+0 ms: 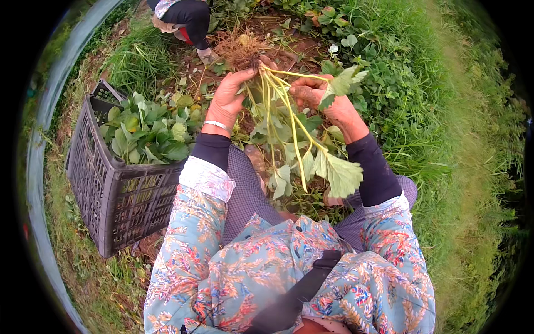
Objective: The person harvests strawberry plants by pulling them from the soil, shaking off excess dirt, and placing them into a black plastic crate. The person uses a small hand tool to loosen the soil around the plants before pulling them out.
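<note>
My left hand grips an uprooted plant, which looks like a strawberry plant, by its crown. A brown tangle of bare roots points away from me, above the fingers. Long pale stalks with toothed green leaves hang back towards my lap. On the right, my right hand has thumb and fingers pinched together at one of the side stalks; a leaf partly covers these fingers. A white bracelet circles my left wrist.
To my left stands a dark plastic crate, slightly tilted, full of leafy plants. Another person's leg and shoe show at the top left. Low green plants and grass grow on the right. Bare soil with scattered leaves lies ahead.
</note>
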Demonstrator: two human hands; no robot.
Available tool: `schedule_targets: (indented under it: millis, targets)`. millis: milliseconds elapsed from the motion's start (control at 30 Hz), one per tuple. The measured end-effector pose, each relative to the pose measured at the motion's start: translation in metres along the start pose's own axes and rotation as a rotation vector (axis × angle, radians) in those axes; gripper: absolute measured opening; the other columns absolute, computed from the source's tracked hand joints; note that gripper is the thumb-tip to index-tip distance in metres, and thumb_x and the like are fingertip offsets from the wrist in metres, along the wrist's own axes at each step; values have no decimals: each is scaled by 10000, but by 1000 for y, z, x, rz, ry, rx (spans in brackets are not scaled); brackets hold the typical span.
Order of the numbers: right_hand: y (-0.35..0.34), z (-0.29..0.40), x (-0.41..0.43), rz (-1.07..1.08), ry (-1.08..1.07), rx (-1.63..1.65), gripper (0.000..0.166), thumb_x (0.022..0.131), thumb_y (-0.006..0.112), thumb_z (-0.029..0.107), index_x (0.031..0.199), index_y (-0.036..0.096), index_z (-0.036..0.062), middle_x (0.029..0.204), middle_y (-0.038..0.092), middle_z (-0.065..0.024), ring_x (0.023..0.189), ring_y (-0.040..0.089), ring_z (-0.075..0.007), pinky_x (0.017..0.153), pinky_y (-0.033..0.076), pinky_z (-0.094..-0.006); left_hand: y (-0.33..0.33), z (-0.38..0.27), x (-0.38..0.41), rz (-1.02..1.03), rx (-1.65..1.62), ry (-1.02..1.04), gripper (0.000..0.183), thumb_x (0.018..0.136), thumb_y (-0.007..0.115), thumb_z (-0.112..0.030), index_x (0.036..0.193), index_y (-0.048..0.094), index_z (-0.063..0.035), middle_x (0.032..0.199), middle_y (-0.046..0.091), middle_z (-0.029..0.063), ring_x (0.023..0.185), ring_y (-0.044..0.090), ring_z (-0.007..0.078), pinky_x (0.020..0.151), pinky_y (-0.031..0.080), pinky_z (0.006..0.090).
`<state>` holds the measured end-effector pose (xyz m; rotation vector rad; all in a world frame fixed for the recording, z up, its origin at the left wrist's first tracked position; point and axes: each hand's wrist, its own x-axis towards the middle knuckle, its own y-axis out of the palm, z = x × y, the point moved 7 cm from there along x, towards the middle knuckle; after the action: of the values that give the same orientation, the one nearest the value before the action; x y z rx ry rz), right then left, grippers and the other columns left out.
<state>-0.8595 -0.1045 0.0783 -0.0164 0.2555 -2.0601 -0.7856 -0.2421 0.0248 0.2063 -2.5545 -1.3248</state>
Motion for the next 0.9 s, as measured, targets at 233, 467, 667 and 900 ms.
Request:
schedule_targets:
  millis: [233,467,667,900]
  targets:
    - [-24,3,1,-367,-84,-288,147,724,553,156,752,612,24,576,572,-34,511,526,-102,526,434,-257,8,2,-1,-253,45,112,253,796,579,-179,1014,569,-52,1022,566,74,906,550,184,782,478,362]
    - [7,1,-4,-388,-220,-535,126,742,566,154,766,584,32,608,579,-124,551,578,-243,543,449,-315,18,15,11,-208,19,-33,361,820,544,-277,1062,525,-10,1024,571,143,860,572,222,774,464,336]
    - [-3,7,-10,-238,-203,-528,129,744,580,154,788,592,33,625,584,-112,553,577,-224,545,444,-303,17,8,-11,-310,268,-172,247,801,520,-178,966,581,-5,929,613,117,712,587,122,658,489,255]
    - [-80,19,-9,-427,-511,-976,109,751,592,162,797,617,66,698,599,-78,600,578,-217,555,446,-298,35,21,-12,-88,497,-297,381,782,525,-213,1073,523,33,849,604,47,692,551,98,632,459,221]
